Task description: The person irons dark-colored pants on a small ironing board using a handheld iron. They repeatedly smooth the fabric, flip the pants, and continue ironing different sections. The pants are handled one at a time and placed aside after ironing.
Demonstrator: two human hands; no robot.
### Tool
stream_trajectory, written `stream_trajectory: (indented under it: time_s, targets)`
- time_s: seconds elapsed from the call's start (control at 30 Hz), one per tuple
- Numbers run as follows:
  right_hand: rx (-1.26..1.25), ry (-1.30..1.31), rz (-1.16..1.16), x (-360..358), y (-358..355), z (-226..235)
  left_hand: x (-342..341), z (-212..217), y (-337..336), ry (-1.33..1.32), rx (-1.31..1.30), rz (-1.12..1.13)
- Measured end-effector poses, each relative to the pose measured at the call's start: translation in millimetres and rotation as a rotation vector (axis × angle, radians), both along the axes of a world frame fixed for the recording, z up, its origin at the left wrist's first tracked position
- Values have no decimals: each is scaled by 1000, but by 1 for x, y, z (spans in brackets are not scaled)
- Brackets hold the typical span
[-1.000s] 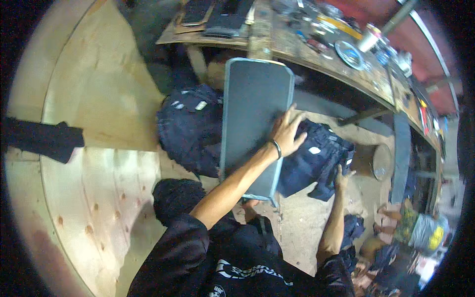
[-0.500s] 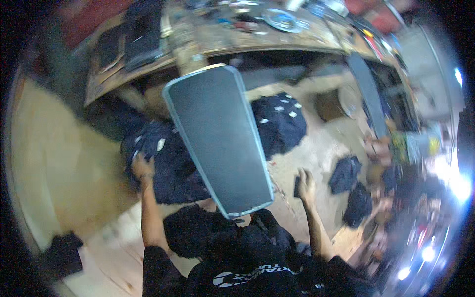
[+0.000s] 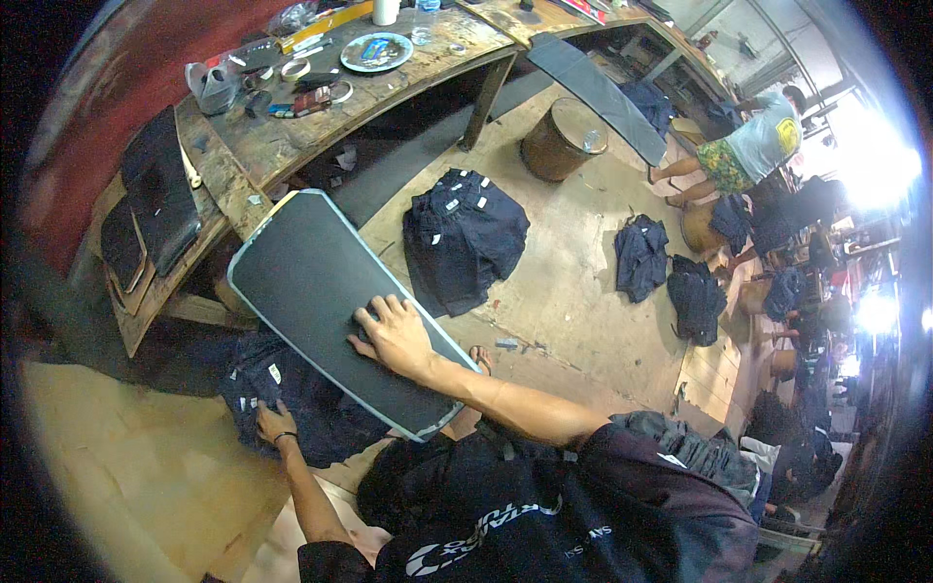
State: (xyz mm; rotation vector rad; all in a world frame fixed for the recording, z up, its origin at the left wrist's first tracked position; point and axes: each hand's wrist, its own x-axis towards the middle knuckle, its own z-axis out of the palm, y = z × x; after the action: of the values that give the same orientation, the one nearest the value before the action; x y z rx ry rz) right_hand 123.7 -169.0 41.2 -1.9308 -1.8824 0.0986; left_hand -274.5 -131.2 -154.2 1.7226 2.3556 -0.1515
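From my head view, the board (image 3: 309, 270), a long, flat, dark grey panel with trimmed corners and pale blue edging, slants from the worn wooden workbench (image 3: 457, 39) toward the wearer, narrowing at the near end. I see the right hand (image 3: 397, 338) laid on its smooth matte face, fingers spread and gripping nothing. The left hand (image 3: 275, 423) touches the dark navy cloth pile (image 3: 326, 413) beside the board; I cannot tell whether its fingers pinch fabric. Right of the board lie a crumpled, rounded garment heap (image 3: 466, 243) and a brown cylindrical drum (image 3: 554, 146).
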Motion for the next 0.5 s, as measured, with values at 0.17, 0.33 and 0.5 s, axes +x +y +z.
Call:
stream_trajectory:
  time_s: [0.17,0.33,0.5]
  targets:
    - [50,38,-14,-1,-2,-12,2,-3,-11,54,-69,-21]
    - [65,16,-24,-1,-1,-9,12,-3,-19,31,34,-162]
    - [101,25,-13,0,-1,-15,30,12,-33,-135,43,-158]
